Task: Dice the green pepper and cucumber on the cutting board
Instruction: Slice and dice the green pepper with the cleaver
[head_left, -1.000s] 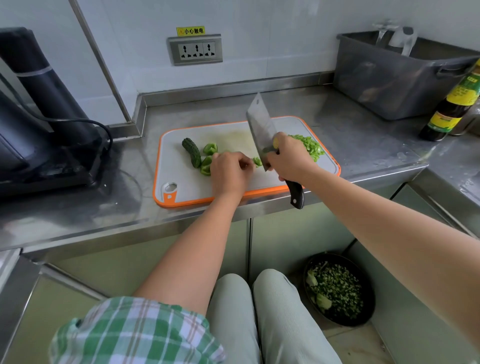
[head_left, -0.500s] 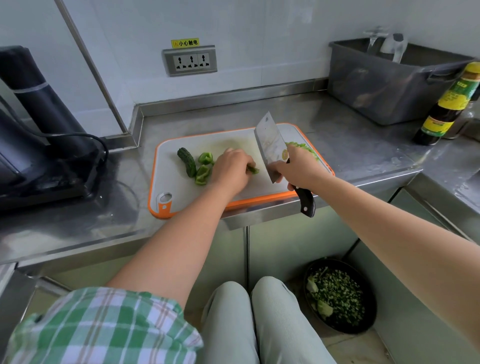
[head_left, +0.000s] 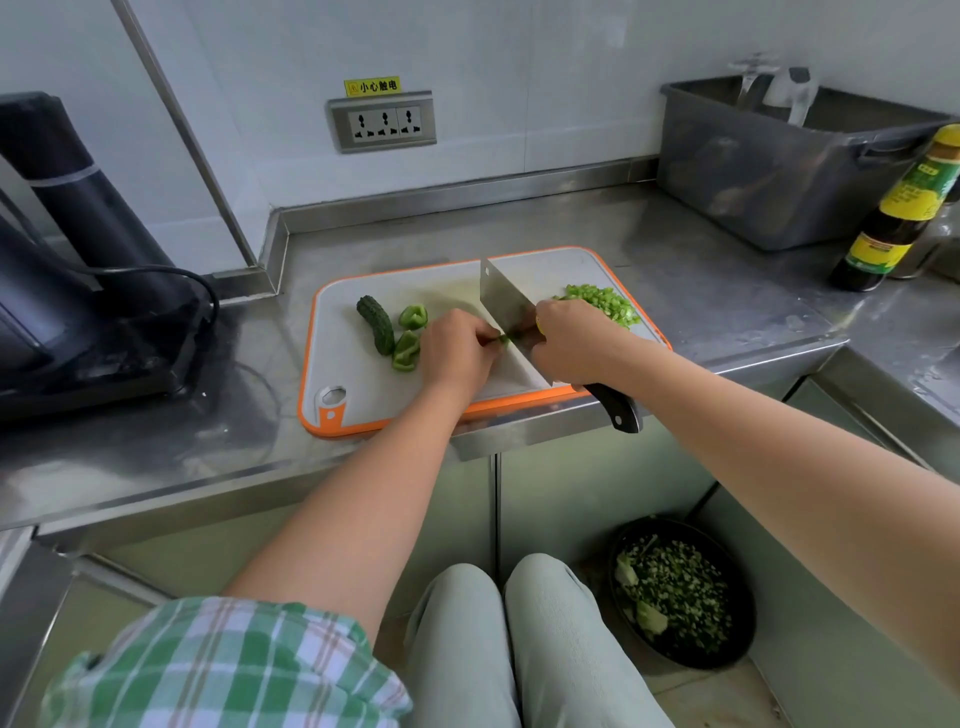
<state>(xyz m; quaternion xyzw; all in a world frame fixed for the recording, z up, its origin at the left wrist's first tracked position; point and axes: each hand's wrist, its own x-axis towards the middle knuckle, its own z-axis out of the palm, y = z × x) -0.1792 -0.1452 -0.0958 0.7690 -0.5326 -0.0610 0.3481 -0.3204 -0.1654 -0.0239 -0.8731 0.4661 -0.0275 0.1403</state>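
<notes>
Since half a second ago: cleaver (head_left: 503, 300) lowered from its raised tilt, edge now down at the pepper strip under the left hand. Far left, a dark appliance (head_left: 78, 270) with its cable, standing on the steel tabletop (head_left: 727, 291). Orange-rimmed cutting board (head_left: 363, 395) at the tabletop's front edge. On its left part, the cucumber (head_left: 375, 323), whole, dark, bumpy; probably firm and wet-skinned, apt to roll, best pinned from above near the cut end. Just beside it, two green pepper pieces (head_left: 409, 338); light, hollow, glossy and likely slippery, easier held skin-down and flat. Left hand (head_left: 457, 351), fingers curled narrow onto a small pepper strip (head_left: 503, 340), mostly hidden. Right hand (head_left: 574, 345), fingers closed around the cleaver near the blade, black handle jutting past the board. Diced pepper pile (head_left: 602, 304) on the board's right part. Further right, a grey plastic tub (head_left: 779, 176) and a dark sauce bottle (head_left: 893, 213). White wall with socket panel (head_left: 383, 123) behind; black bowl of scraps (head_left: 680, 592) on the floor.
</notes>
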